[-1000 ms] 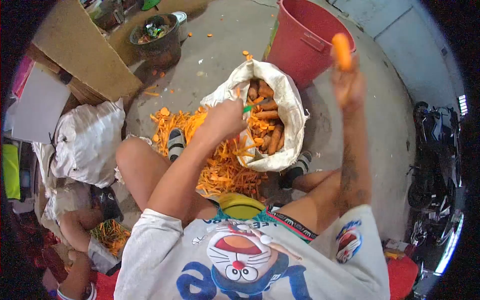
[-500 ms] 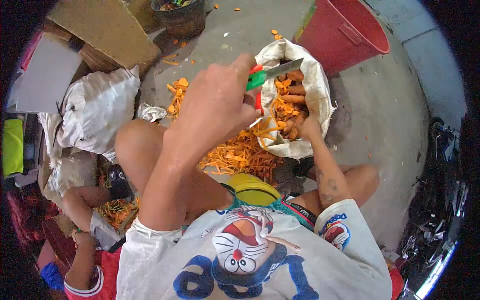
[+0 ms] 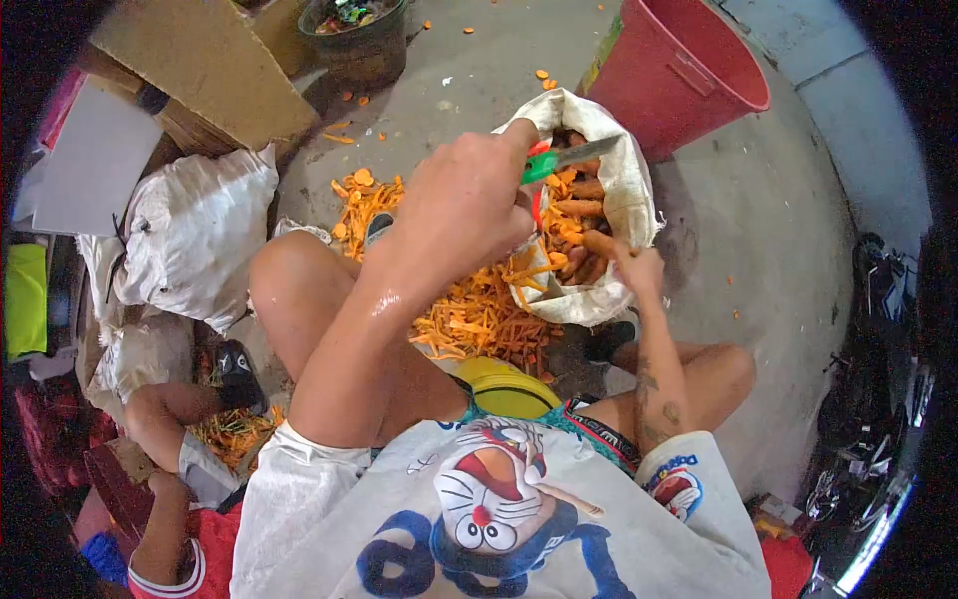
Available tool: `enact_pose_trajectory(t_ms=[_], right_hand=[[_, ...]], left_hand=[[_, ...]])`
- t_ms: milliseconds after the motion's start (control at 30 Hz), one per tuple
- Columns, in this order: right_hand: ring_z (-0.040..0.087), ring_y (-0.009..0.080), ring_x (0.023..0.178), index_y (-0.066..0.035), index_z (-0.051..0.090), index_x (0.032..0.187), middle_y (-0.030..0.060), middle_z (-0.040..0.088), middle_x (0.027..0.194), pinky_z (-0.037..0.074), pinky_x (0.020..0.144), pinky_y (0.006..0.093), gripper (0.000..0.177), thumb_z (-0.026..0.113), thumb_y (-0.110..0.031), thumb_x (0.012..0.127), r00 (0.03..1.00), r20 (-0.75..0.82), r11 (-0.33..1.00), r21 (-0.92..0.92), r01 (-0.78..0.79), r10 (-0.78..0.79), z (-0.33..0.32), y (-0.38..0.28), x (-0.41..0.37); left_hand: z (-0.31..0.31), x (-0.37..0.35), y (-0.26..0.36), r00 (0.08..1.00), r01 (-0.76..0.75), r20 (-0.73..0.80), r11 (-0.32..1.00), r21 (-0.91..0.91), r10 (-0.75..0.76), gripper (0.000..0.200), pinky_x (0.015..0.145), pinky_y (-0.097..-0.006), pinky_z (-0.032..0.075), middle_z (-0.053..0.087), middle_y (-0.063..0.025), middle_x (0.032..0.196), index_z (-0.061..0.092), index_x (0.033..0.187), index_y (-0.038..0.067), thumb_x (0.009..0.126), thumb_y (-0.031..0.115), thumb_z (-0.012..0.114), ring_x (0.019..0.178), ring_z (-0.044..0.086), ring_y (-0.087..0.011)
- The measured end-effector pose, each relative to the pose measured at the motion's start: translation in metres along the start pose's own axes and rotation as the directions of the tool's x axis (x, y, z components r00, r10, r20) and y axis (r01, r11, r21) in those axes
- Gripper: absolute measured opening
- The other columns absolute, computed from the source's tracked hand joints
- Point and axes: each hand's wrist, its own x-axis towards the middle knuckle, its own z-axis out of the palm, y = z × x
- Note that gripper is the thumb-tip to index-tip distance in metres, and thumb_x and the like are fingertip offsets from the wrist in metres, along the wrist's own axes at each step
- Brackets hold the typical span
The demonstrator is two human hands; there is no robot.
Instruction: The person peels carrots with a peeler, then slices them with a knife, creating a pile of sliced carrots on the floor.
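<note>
My left hand [image 3: 464,200] is closed round a knife [image 3: 544,165] with a green and red handle, its blade pointing right above the sack. At the near right of the open white sack [image 3: 631,185], my right hand [image 3: 639,270] grips one end of a carrot [image 3: 601,243]. Several unpeeled carrots [image 3: 584,208] lie inside the sack among orange slices and strips. A heap of orange peelings [image 3: 484,314] covers the floor between the sack and my legs, partly hidden by my left forearm.
A red bucket [image 3: 689,70] stands behind the sack, and a dark bin [image 3: 357,45] at the back. Cardboard [image 3: 200,65] and a full white sack [image 3: 200,225] are at left. Below them sits another person, whose arm [image 3: 165,529] shows. A yellow plastic object [image 3: 504,387] lies between my legs.
My right hand has come up from inside the sack to its near right edge, now with a carrot in it. My left hand, with the knife, has shifted slightly right and down.
</note>
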Motion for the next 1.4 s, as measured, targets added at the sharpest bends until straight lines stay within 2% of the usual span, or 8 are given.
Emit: enact_pose_trajectory(t_ms=[500, 633, 700, 800, 1133, 1200, 1300, 1400], right_hand=[[0.065, 0.0214, 0.107, -0.006, 0.054, 0.135, 0.0081, 0.065, 0.119, 0.054, 0.095, 0.0413, 0.042, 0.049, -0.036, 0.107, 0.971, 0.001, 0.000, 1.000, 0.000, -0.237, -0.199, -0.070, -0.021], [0.065, 0.0172, 0.101, -0.003, 0.060, 0.128, 0.0073, 0.067, 0.112, 0.054, 0.089, 0.0352, 0.043, 0.052, -0.039, 0.106, 0.959, -0.002, 0.050, 0.999, 0.017, -0.282, -0.142, -0.078, -0.038], [0.063, 0.0119, 0.086, -0.001, 0.067, 0.118, 0.0051, 0.068, 0.093, 0.053, 0.078, 0.0320, 0.043, 0.058, -0.041, 0.104, 0.945, -0.160, 0.591, 0.747, 0.305, -0.286, -0.116, -0.079, -0.059], [0.054, 0.0083, 0.071, 0.000, 0.071, 0.107, 0.0020, 0.062, 0.075, 0.049, 0.067, 0.0298, 0.045, 0.066, -0.044, 0.100, 0.863, -0.282, 0.697, 0.508, 0.505, -0.420, -0.111, -0.105, -0.096], [0.046, 0.0061, 0.065, 0.001, 0.069, 0.087, -0.0012, 0.055, 0.065, 0.042, 0.060, 0.0278, 0.045, 0.074, -0.044, 0.093, 0.722, -0.340, 0.504, 0.539, 0.675, -0.602, -0.114, -0.086, -0.103], [0.053, 0.0068, 0.066, 0.000, 0.069, 0.093, 0.0002, 0.061, 0.071, 0.045, 0.060, 0.0282, 0.046, 0.065, -0.045, 0.099, 0.733, -0.369, 0.472, 0.582, 0.662, -0.571, -0.123, -0.095, -0.103], [0.068, 0.0155, 0.085, 0.000, 0.058, 0.132, 0.0087, 0.070, 0.107, 0.057, 0.076, 0.0325, 0.051, 0.044, -0.043, 0.109, 0.872, 0.293, 0.188, 0.953, -0.236, -0.392, -0.119, -0.061, -0.068], [0.065, 0.0168, 0.071, -0.003, 0.059, 0.129, 0.0069, 0.067, 0.094, 0.054, 0.065, 0.0295, 0.046, 0.045, -0.041, 0.108, 0.979, 0.156, 0.426, 0.900, -0.087, -0.130, -0.087, -0.055, -0.075]], left_hand=[[0.042, 0.040, 0.009, 0.996, 0.010, -0.085, 0.966, -0.258, -0.034, 0.027, 0.070, -0.0413, 0.051, 0.070, -0.0221, 0.084, 0.066, 0.107, 0.001, 0.088, 0.016, 0.076, 0.076, 0.069, -0.0312], [0.060, 0.032, 0.020, 0.997, 0.010, 0.079, 0.990, -0.143, 0.001, 0.026, 0.076, -0.0501, 0.052, 0.069, -0.0283, 0.091, 0.063, 0.108, 0.001, 0.085, 0.011, 0.071, 0.090, 0.066, -0.0485], [0.069, 0.029, 0.028, 0.995, -0.041, 0.091, 0.996, -0.075, 0.047, 0.030, 0.076, -0.0514, 0.052, 0.069, -0.0281, 0.091, 0.062, 0.109, 0.001, 0.082, 0.010, 0.070, 0.090, 0.066, -0.0484], [0.080, 0.027, 0.040, 0.983, -0.120, 0.145, 0.993, 0.021, 0.116, 0.040, 0.079, -0.0552, 0.052, 0.068, -0.0285, 0.091, 0.057, 0.113, -0.001, 0.077, 0.009, 0.068, 0.090, 0.066, -0.0485], [0.116, 0.053, 0.013, 0.812, 0.020, 0.567, 0.977, 0.210, -0.139, 0.031, 0.082, -0.0493, 0.057, 0.071, -0.0279, 0.090, 0.063, 0.101, -0.008, 0.078, 0.013, 0.067, 0.090, 0.070, -0.0436], [0.117, 0.053, 0.004, 0.891, 0.029, 0.445, 0.989, 0.144, -0.091, 0.031, 0.085, -0.0484, 0.056, 0.071, -0.0296, 0.095, 0.067, 0.101, -0.008, 0.078, 0.013, 0.067, 0.094, 0.070, -0.0436], [0.112, 0.051, 0.001, 0.955, -0.007, 0.288, 0.976, -0.219, 0.071, 0.029, 0.078, -0.0426, 0.056, 0.072, -0.0223, 0.088, 0.066, 0.102, -0.006, 0.079, 0.011, 0.069, 0.083, 0.071, -0.0314], [0.111, 0.059, -0.007, 0.992, 0.055, 0.126, 0.787, -0.615, 0.029, 0.025, 0.063, -0.0309, 0.050, 0.066, -0.0017, 0.081, 0.066, 0.098, 0.003, 0.092, 0.025, 0.075, 0.071, 0.060, -0.0122]])
